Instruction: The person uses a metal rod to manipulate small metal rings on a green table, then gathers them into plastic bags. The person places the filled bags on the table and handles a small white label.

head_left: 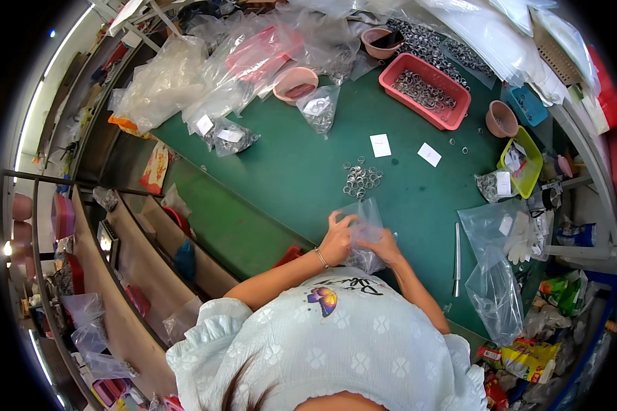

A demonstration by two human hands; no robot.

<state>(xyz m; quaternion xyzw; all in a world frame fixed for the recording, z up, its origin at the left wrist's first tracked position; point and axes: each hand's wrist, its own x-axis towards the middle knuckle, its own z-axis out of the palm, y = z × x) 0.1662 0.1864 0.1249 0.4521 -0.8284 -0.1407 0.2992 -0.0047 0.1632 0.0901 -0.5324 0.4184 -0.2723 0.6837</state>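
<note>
At the near edge of the green table, my left hand (336, 240) and my right hand (384, 246) are closed on one clear plastic bag (369, 216). Its upper part stands up between my fingers. The lower part, with some grey contents I cannot make out, hangs close against my shirt. Just beyond the bag lies a small loose pile of metal rings (361, 181). Farther off, two white paper slips (380, 145) lie flat on the table. My fingertips are partly hidden behind the plastic.
A red tray of rings (389, 77) stands at the back right, beside a larger heap of rings (425, 42). Filled bags (234, 137) lie at the back left. At right are a metal ruler-like strip (457, 260), a clear bag (493, 288) and a yellow-green basket (532, 179).
</note>
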